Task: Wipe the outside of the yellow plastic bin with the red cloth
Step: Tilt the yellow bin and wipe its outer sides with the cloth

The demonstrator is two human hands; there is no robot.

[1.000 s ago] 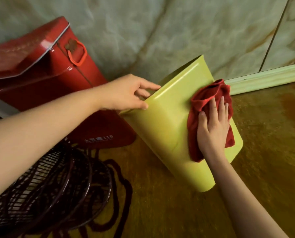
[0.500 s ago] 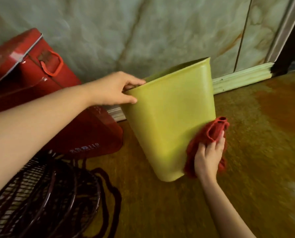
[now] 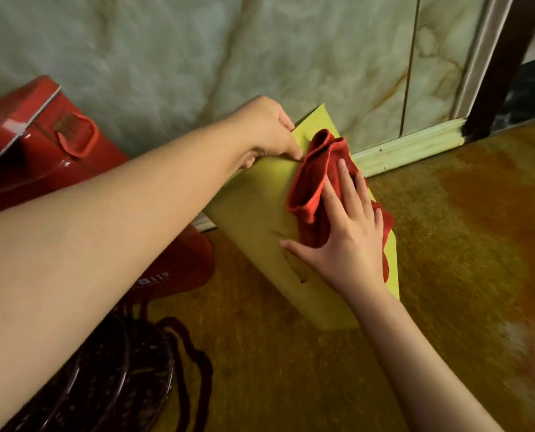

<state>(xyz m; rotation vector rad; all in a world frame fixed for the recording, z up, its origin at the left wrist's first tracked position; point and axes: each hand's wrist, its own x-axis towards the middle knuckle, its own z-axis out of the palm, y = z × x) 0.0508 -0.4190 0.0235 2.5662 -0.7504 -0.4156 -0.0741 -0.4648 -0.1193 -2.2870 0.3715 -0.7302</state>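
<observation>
Since half a second ago, right hand [image 3: 350,241] is pressing red cloth [image 3: 313,188] flat, higher on tilted yellow bin [image 3: 260,213] on floor; left hand [image 3: 266,132] is gripping rim. Wiping is continuing.

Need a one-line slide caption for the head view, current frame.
Left hand grips the tilted yellow bin at its rim while the right hand presses the red cloth flat on its side.

text: you can read "119" in white, seen upside down | on: lower front of the red metal box [image 3: 172,269] | characters beside it: blurred, unreadable to you
</observation>
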